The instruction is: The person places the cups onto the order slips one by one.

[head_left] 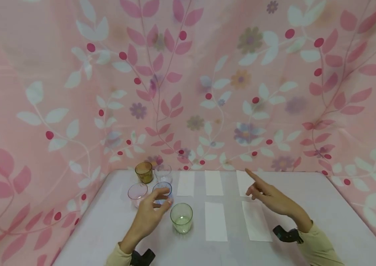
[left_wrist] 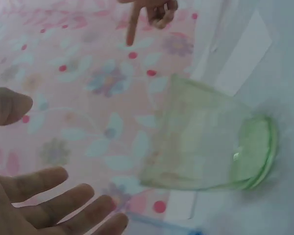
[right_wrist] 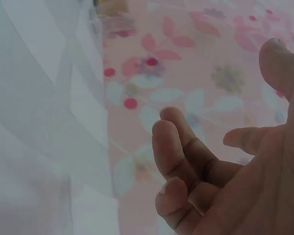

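My left hand (head_left: 146, 218) is raised over the left part of the table, holding nothing, its fingers and thumb apart. A green glass (head_left: 181, 220) stands upright just to its right, and a blue glass (head_left: 158, 187) is partly hidden behind the fingers. In the left wrist view, a gap separates the fingertips (left_wrist: 105, 205) from the green glass. Over the right-hand papers hovers my right hand (head_left: 271, 197), also holding nothing. Its index finger points forward and left; the other fingers are loosely bent. Below it lies a white paper rectangle (head_left: 257, 223).
Behind the left hand stand a pink glass (head_left: 137, 194), an amber glass (head_left: 144, 173) and a clear glass (head_left: 163, 173). More white paper rectangles (head_left: 216, 221) lie in rows across the table (head_left: 321, 214). A pink floral cloth (head_left: 221, 111) hangs along the table's back edge.
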`<state>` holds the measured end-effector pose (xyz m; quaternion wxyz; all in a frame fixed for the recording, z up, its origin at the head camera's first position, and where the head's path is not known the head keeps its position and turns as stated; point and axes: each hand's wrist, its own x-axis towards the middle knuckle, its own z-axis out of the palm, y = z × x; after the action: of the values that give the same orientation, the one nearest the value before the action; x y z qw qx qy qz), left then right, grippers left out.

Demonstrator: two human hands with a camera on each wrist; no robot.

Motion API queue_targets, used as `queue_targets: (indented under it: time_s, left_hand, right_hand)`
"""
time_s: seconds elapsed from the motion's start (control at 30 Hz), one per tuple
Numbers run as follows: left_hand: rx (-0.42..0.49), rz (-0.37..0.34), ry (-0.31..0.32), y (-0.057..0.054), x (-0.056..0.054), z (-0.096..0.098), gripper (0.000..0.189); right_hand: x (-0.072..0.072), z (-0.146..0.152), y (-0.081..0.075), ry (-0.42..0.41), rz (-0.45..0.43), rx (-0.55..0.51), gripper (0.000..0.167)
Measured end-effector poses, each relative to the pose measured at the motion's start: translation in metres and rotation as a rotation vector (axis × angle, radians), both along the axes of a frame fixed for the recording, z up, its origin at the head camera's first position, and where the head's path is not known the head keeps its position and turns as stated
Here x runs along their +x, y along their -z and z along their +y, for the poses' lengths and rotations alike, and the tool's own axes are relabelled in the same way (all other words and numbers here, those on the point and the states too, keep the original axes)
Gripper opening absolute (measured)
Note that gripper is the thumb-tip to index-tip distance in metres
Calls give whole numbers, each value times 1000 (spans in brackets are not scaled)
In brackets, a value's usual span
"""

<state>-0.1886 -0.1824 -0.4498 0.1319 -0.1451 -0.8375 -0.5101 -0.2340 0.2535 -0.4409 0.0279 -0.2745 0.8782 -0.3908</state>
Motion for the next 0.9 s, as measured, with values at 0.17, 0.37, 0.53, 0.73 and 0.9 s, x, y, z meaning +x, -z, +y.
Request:
queue_targets:
  time_s: [0.17,0.37,0.53,0.73,0.9]
  left_hand:
    - [4,-119,101,31,-3,18,65]
    - [-3,-174,218,56,-7,20,92]
    - [13,-202,289,64,-10,18,84]
    - [44,-194,348,71,-12,17,73]
    - [63,-191,360,77,-12,17,75]
  right_hand:
    - [-20,-44,16,-67,-24,36,76]
    - [-54,-86,25,-76,23,135,81]
    - [-83,-115,33,-41,36,263,91]
    - [-106,-139,45,-18,9,358,100]
    - [-120,-151,53,20,15,446,97]
